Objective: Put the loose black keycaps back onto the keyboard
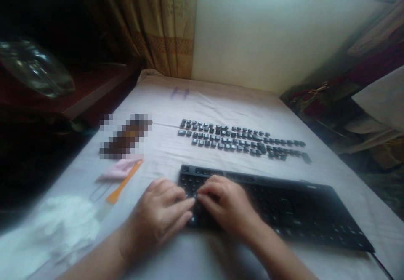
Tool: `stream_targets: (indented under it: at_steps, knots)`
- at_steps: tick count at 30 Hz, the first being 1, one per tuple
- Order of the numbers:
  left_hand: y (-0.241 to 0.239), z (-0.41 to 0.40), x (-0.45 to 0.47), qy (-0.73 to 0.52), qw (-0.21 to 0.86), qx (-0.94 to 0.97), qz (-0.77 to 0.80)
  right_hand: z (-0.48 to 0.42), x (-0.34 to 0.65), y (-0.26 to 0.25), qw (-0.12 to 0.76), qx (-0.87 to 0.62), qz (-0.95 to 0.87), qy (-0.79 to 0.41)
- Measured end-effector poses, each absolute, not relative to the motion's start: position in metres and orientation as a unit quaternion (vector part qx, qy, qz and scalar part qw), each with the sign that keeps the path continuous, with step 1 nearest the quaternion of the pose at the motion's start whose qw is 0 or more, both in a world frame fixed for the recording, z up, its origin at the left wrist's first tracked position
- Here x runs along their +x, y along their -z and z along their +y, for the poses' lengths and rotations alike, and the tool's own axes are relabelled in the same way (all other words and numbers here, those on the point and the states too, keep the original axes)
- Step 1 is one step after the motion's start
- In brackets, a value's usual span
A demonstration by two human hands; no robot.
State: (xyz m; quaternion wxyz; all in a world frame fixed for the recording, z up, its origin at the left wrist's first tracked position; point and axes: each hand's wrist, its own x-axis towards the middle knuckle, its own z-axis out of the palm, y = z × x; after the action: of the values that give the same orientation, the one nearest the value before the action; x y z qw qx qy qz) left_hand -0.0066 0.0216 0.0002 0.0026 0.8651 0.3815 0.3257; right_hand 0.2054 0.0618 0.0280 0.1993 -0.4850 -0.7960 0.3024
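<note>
A black computer keyboard [285, 204] lies across the near part of the bed-like surface, with many key positions bare and dark. At its left end, my left hand [160, 210] is closed, its fingers curled and its foremost fingertips touching the keys there. My right hand [225, 200] bends over the same end with thumb and fingertips pinched together, close to the left fingertips. Whatever either pinch holds is too small or hidden to make out. Beyond the keyboard, loose black keycaps [261, 148] lie in several rows.
To the left lie an orange-handled brush [124, 183], a pink cloth [118, 170], a thin wire loop [98, 190] and a crumpled white cloth [67, 223]. A pixelated dark item [126, 137] sits behind them. The keyboard's cable [382, 265] runs off at lower right.
</note>
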Motion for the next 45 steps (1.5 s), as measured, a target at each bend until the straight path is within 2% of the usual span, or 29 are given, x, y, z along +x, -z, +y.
stream_targets:
  at_steps: [22, 33, 45]
  knots:
    - [-0.005, 0.024, -0.001, -0.325, -0.013, 0.866, 0.379, 0.059, 0.2, -0.027, 0.17, -0.509, -0.802, -0.262]
    - [-0.003, 0.025, -0.003, -0.334, 0.003, 0.866, 0.372, 0.078, 0.224, -0.034, 0.272, -0.479, -0.681, -0.483]
    - [0.005, 0.025, -0.005, -0.345, 0.002, 0.861, 0.374, 0.081, 0.224, -0.036, 0.276, -0.482, -0.664, -0.501]
